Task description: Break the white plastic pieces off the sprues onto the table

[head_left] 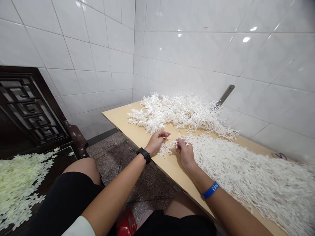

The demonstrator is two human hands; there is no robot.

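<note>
My right hand [185, 153] is closed on a small bunch of thin white branched pieces [175, 143], which look like plastic, held between thumb and fingers just above the table. Close by on the left, my left hand [157, 141] has its thumb and fingers drawn together. A tiny pale bit shows by its fingertips, too small to name. A few loose white branched pieces [164, 150] lie on the wooden tabletop [118, 113] between the hands. Behind them spreads a tangled heap of white branched pieces [182, 109].
A wide layer of small white pieces [258, 167] covers the table's right side. A flat metal strip [226, 94] leans on the tiled wall [187, 49]. Pale green-white flower pieces [19, 180] cover a dark carved wooden seat [34, 105] at left. Something red [126, 224] is below.
</note>
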